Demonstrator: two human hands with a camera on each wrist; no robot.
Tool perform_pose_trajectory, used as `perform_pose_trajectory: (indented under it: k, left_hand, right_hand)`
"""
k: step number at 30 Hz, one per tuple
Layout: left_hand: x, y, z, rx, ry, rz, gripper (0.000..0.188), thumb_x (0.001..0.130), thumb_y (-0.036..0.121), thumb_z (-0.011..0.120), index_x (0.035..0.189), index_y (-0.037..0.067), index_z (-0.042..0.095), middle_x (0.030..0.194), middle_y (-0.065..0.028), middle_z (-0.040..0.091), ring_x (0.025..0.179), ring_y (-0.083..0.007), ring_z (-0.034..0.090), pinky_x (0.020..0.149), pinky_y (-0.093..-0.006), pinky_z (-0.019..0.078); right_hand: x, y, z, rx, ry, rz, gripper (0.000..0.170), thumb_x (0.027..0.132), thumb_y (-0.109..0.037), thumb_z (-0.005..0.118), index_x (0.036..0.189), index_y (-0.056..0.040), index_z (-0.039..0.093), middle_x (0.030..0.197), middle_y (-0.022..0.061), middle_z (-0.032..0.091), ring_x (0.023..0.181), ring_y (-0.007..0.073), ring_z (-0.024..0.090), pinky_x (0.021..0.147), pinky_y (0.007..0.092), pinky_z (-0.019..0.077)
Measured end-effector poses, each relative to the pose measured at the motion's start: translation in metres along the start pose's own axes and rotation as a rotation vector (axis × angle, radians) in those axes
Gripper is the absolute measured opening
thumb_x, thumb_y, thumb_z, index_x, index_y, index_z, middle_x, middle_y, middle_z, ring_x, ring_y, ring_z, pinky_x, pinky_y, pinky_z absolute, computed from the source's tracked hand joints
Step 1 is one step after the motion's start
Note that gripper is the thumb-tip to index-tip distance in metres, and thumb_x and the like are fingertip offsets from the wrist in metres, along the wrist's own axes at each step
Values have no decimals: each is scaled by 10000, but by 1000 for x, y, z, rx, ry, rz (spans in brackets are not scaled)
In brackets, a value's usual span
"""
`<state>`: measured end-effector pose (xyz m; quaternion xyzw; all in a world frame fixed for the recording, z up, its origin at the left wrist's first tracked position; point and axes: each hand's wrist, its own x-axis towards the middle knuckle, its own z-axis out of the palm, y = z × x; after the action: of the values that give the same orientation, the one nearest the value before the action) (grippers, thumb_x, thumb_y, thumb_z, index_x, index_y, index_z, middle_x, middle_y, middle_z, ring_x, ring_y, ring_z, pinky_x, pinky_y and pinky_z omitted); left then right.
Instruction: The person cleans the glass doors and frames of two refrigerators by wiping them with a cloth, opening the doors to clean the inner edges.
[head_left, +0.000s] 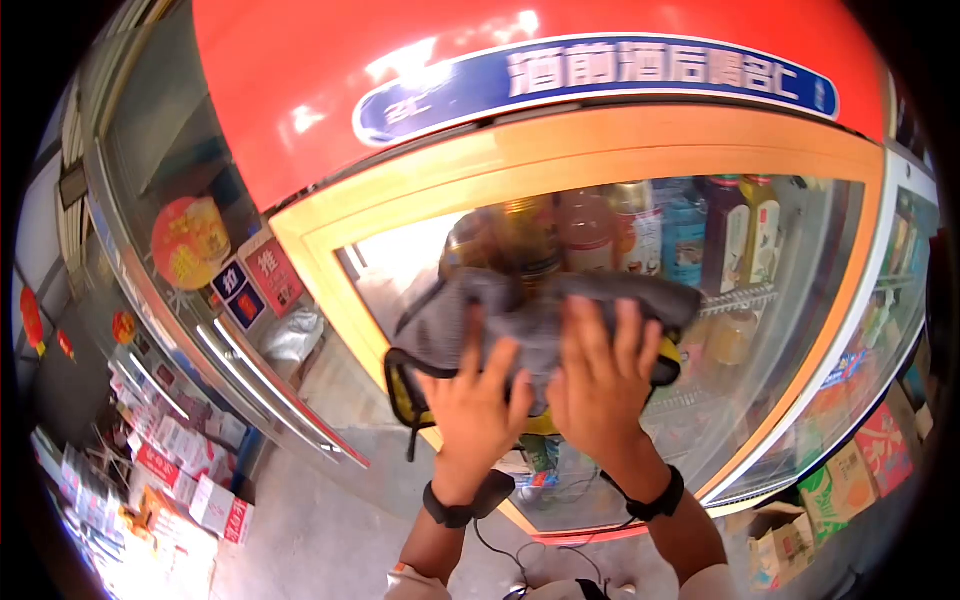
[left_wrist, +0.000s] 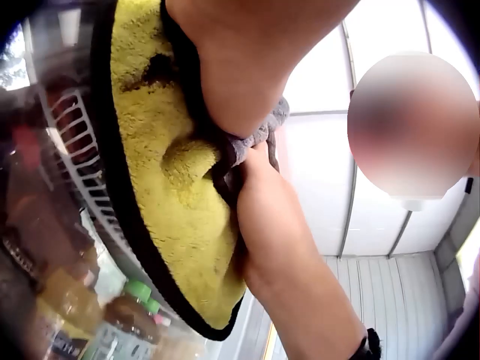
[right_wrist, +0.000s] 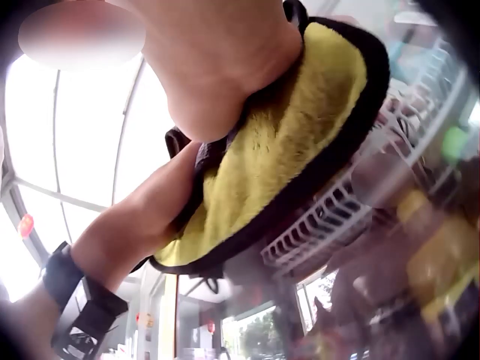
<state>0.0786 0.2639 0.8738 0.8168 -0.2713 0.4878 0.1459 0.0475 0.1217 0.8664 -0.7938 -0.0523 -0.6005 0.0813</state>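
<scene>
A thick cloth (head_left: 432, 335), grey on its outer face with black edging, lies bunched against the glass door (head_left: 790, 300) of a drinks fridge. My left hand (head_left: 475, 412) presses its left part, fingers spread and mostly straight. Close beside it, my right hand (head_left: 603, 390) presses the right part with fingers extended upward. From below, both wrist views show the plush yellow side (left_wrist: 169, 195) hanging off the glass under the palms; dark stains mark it in the left wrist view. The fingers are hidden behind palms and cloth in those two views.
Bottles (head_left: 685, 235) stand on wire racks behind the glass. An orange frame (head_left: 560, 150) surrounds the door, below a red panel (head_left: 300, 60). Another glass-fronted unit adjoins on the right, with cardboard boxes (head_left: 845, 485) on the floor. Stacked cartons (head_left: 220, 508) stand at left.
</scene>
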Motion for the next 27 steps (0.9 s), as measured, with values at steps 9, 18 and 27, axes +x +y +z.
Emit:
perform_pose_trajectory:
  k: [9,18,27]
  left_hand:
    - [82,89,3,77,136,111,587,838,268,557,1407,195,430,1505,-192,261,1276,-401,349,1039,-592,184]
    - [7,48,32,108,214,-81,625,977,389,310,1475,28,203,1533,-267,78,1420,-440,24,1105,-564,-24]
    - [112,151,13,54,180,213,597,828,220,524,1415,195,415,1513,-168,264,1367,-373,277,1067,-579,155]
  right_hand:
    - [60,74,-47,-43,197,75,575,809,-226,532,1372,-136,460,1449,44,402,1350,342,318,1069,549,214]
    - [32,58,-30,49,-20,-348,561,804,-262,550,1350,-140,499,1470,-24,377,1385,184,288,1131,393,184]
    - [54,132,-62,-94,343,143,634,794,-263,550,1391,-94,419,1481,54,346,1383,319,264,1115,531,164]
